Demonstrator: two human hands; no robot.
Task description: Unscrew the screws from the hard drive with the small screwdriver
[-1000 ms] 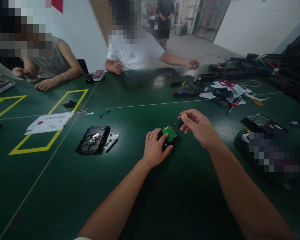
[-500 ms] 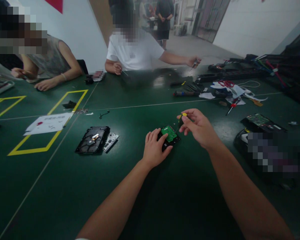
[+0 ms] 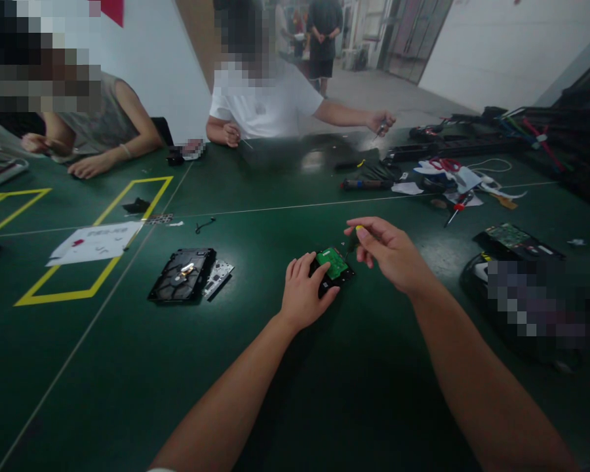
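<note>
The small drive (image 3: 335,270) lies flat on the green surface (image 3: 275,380), just ahead of me, its green circuit board (image 3: 332,261) facing up. My left hand (image 3: 305,292) grips its near left side, fingers (image 3: 320,270) curled over the edge and onto the board. My right hand (image 3: 391,252) is closed around a yellow-capped screwdriver (image 3: 354,237), pinched between thumb and fingertips, its shaft slanting down to the drive's far right corner. Well to the left lies an opened black drive (image 3: 181,274) with a loose plate (image 3: 219,274) touching it, beside a yellow taped rectangle (image 3: 103,275) and a sheet of paper (image 3: 96,241). Across the surface a person in a white shirt (image 3: 265,98) holds a tool.
</note>
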